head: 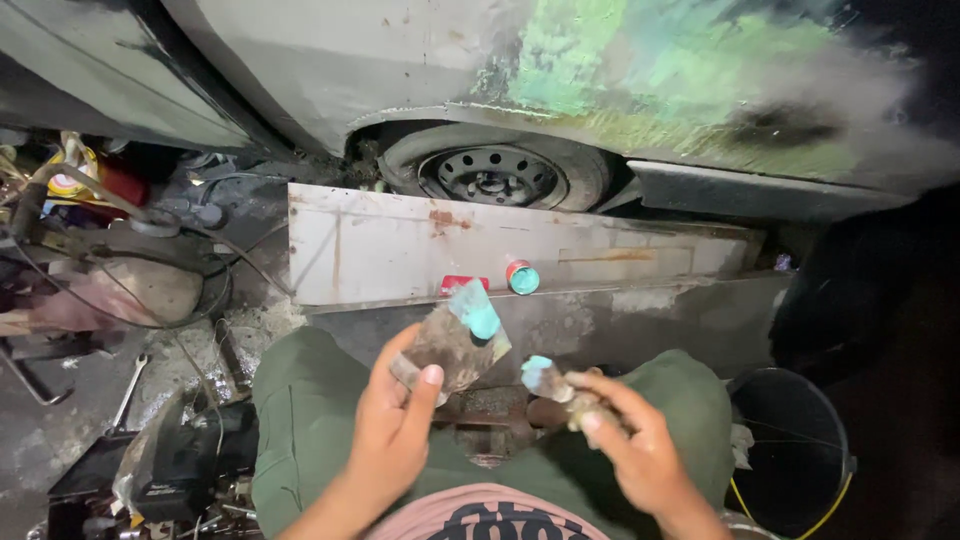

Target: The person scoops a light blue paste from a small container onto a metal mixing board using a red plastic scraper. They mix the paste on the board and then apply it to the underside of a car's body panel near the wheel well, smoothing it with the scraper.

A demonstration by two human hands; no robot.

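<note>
Board (450, 345) with blue-green putty blob (478, 312) sits at middle of view, in left hand (395, 425), thumb on top, fingers wrapped under. Right hand (630, 440) at 4 o'clock from board grips scraper (550, 382), putty on tip. Knees below. Small can (521, 276) at 12 o'clock, on metal panel (400, 250). Wheel (495, 175) past it. Bucket (795, 450) at 3 o'clock.

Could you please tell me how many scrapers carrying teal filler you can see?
2: a wide scraper in the left hand, a narrow scraper in the right hand. Others may lie hidden in the clutter.
</note>
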